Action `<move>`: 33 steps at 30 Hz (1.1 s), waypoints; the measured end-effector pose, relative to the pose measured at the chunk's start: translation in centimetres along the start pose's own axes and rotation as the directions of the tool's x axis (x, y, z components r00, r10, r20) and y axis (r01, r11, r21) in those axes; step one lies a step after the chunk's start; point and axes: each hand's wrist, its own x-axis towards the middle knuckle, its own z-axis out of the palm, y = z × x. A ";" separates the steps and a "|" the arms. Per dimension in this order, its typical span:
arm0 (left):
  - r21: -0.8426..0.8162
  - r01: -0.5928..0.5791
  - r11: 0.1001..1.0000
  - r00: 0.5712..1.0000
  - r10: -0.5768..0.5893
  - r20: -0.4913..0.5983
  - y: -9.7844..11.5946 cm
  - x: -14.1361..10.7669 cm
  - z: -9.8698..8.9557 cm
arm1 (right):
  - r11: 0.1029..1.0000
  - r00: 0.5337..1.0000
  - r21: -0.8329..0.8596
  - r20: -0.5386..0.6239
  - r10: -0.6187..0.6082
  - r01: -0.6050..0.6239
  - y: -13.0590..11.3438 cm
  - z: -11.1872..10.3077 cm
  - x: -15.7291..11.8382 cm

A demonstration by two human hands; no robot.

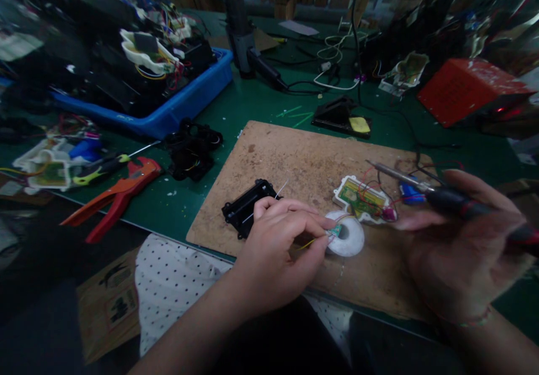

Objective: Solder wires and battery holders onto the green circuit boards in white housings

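Observation:
My left hand (284, 246) pinches a small green circuit board (336, 231) between thumb and fingertips, over a round white spool (350, 239). Thin wires run from the little board, one of them yellow. In my right hand (463, 251) is a soldering iron (448, 198), its metal tip pointing left above the work board. Below that tip lies a white housing (361, 198) with a green circuit board inside and red and black wires. A blue part (411, 192) sits beside it. Partly behind my left hand rests a black plastic case (241, 211).
A brown work board (290, 150) lies on the green table. Left are orange-handled cutters (122, 190), a screwdriver (103, 168), black parts (191, 147) and a blue bin (168, 108). Behind stand an iron holder (334, 114) with yellow sponge and a red box (467, 91). Cables trail across the back.

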 end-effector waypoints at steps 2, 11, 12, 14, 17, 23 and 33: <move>-0.001 -0.001 1.000 1.000 0.001 0.003 0.0 0.1 0.0 | 0.998 0.990 -0.018 -0.131 -0.055 0.053 0.3 0.1 0.2; -0.023 0.000 1.000 1.000 0.000 0.008 -0.3 0.0 -0.1 | 0.989 0.992 0.099 -0.083 -0.098 0.107 0.6 0.0 0.8; -0.022 -0.001 1.000 1.000 0.001 0.010 -0.3 0.0 -0.1 | 0.992 0.993 0.077 -0.067 -0.095 0.100 0.4 0.0 0.8; -0.020 -0.001 1.000 1.000 0.001 0.015 -0.4 0.0 -0.1 | 0.996 0.996 0.026 -0.038 -0.084 0.085 0.2 0.0 0.7; -0.020 0.000 1.000 1.000 0.000 0.021 -0.4 0.0 -0.2 | 0.998 0.998 -0.015 0.028 -0.057 0.058 -0.1 -0.1 0.5; -0.025 -0.001 1.000 1.000 0.001 0.010 -0.3 0.0 -0.1 | 0.998 0.993 -0.009 0.095 -0.065 0.066 0.1 -0.2 0.4; -0.023 -0.005 1.000 1.000 0.005 0.006 -0.2 0.0 -0.2 | 0.999 0.985 -0.036 0.168 -0.027 0.033 0.2 -0.6 0.2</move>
